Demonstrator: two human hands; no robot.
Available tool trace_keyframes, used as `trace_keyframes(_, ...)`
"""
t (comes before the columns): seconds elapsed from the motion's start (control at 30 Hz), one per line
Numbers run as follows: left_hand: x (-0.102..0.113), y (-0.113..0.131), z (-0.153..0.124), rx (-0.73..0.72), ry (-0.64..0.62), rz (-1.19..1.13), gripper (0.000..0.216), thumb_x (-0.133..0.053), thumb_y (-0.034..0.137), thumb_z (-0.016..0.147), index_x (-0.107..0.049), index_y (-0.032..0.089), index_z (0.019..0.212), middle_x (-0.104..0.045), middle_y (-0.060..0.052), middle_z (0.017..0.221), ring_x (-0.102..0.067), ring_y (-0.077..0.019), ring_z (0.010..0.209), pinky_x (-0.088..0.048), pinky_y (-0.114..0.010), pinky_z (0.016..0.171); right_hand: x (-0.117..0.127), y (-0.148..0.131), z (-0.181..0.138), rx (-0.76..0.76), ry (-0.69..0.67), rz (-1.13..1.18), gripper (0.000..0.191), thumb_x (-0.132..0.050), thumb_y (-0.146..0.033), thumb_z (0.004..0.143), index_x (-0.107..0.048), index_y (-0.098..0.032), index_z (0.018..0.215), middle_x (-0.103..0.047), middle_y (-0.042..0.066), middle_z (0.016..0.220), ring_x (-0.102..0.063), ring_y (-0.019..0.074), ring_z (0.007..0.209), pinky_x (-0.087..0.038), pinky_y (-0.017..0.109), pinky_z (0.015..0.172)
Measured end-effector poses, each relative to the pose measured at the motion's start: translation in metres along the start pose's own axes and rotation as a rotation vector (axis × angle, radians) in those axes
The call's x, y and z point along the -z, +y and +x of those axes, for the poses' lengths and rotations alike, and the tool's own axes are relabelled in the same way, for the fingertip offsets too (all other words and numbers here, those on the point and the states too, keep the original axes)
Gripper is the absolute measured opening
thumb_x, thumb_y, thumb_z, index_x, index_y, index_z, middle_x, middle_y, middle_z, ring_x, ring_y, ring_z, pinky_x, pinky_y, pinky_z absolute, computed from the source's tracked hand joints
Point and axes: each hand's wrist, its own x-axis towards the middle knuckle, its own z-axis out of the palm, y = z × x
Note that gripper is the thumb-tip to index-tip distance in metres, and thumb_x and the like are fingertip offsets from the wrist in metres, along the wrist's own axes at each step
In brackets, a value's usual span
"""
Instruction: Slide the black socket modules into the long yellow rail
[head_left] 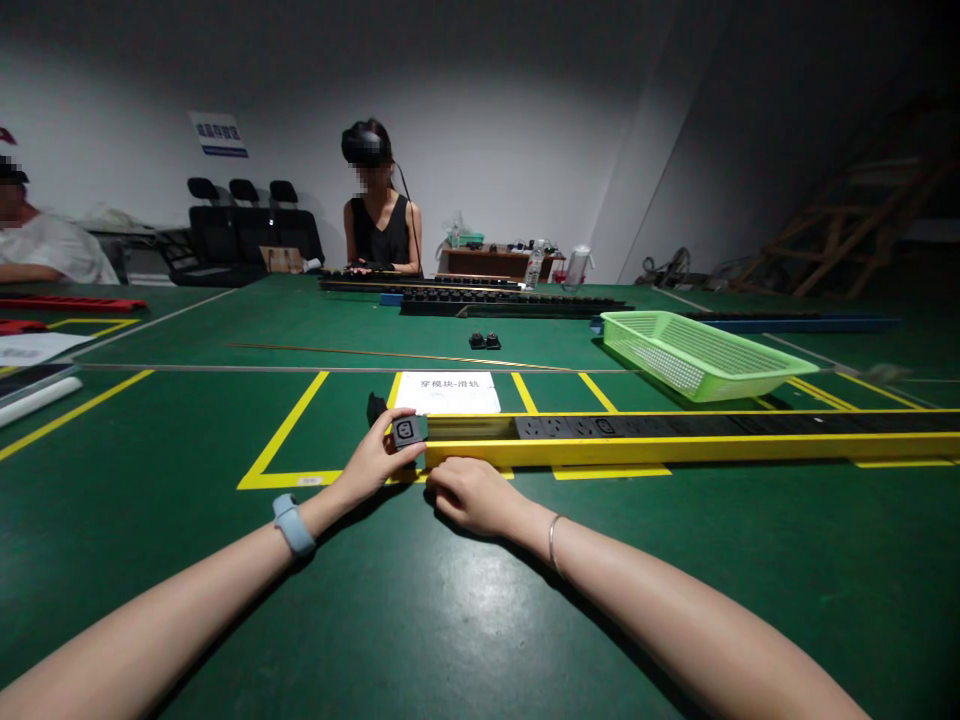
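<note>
My left hand (376, 460) is closed on a small black socket module (409, 431), held at the left end of a long yellow rail (675, 447). Several black modules (585, 427) sit in a row inside the rail further right. My right hand (469, 492) rests curled on the green table against the rail's near left end. Another black piece (375, 407) lies just behind my left hand. A pale blue band is on my left wrist and a thin bracelet on my right.
A white label sheet (448, 392) lies behind the rail inside yellow floor-tape lines. A green mesh basket (694, 354) sits back right. Two small black parts (484, 341) lie mid-table. A person (381, 215) works at dark rails (510, 302) across the table; another person (37, 245) is at far left.
</note>
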Motion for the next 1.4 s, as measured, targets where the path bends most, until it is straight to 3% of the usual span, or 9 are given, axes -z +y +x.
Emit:
trace_keyframes(0.2, 0.000, 0.000, 0.000, -0.001, -0.051, 0.018, 0.056, -0.069, 0.039, 0.072, -0.047, 0.021, 0.121, -0.060, -0.008, 0.114, -0.062, -0.0218, 0.099, -0.050, -0.036, 0.087, -0.001, 0.001, 0.000, 0.008, 0.005, -0.002, 0.006, -0.052, -0.016, 0.082, -0.056, -0.018, 0.086, -0.061, 0.003, 0.081, -0.052, 0.0147, 0.074, -0.039, 0.024, 0.070)
trace_keyframes(0.43, -0.002, 0.004, 0.000, 0.019, -0.014, -0.005, 0.061, -0.069, 0.040, 0.072, -0.045, 0.018, 0.124, -0.059, -0.009, 0.117, -0.060, -0.0224, 0.102, -0.048, -0.037, 0.090, -0.001, 0.001, -0.001, 0.007, 0.006, -0.005, 0.007, -0.052, -0.016, 0.083, -0.057, -0.018, 0.087, -0.061, 0.003, 0.082, -0.053, 0.0148, 0.075, -0.039, 0.024, 0.069)
trace_keyframes(0.93, -0.001, 0.007, 0.002, 0.028, -0.056, 0.012, 0.059, -0.069, 0.040, 0.071, -0.047, 0.018, 0.121, -0.056, -0.009, 0.119, -0.059, -0.0219, 0.101, -0.048, -0.036, 0.090, -0.002, 0.002, -0.001, 0.013, 0.011, -0.017, 0.007, -0.052, -0.017, 0.083, -0.057, -0.019, 0.088, -0.061, 0.003, 0.082, -0.053, 0.0148, 0.075, -0.039, 0.024, 0.070)
trace_keyframes(1.4, 0.006, 0.015, 0.004, 0.064, -0.166, 0.044, 0.057, -0.067, 0.040, 0.073, -0.047, 0.021, 0.123, -0.058, -0.007, 0.121, -0.057, -0.0238, 0.110, -0.044, -0.036, 0.096, 0.000, 0.000, 0.000, 0.007, 0.007, -0.008, 0.007, -0.052, -0.016, 0.083, -0.058, -0.018, 0.088, -0.062, 0.003, 0.083, -0.055, 0.0149, 0.076, -0.040, 0.024, 0.071)
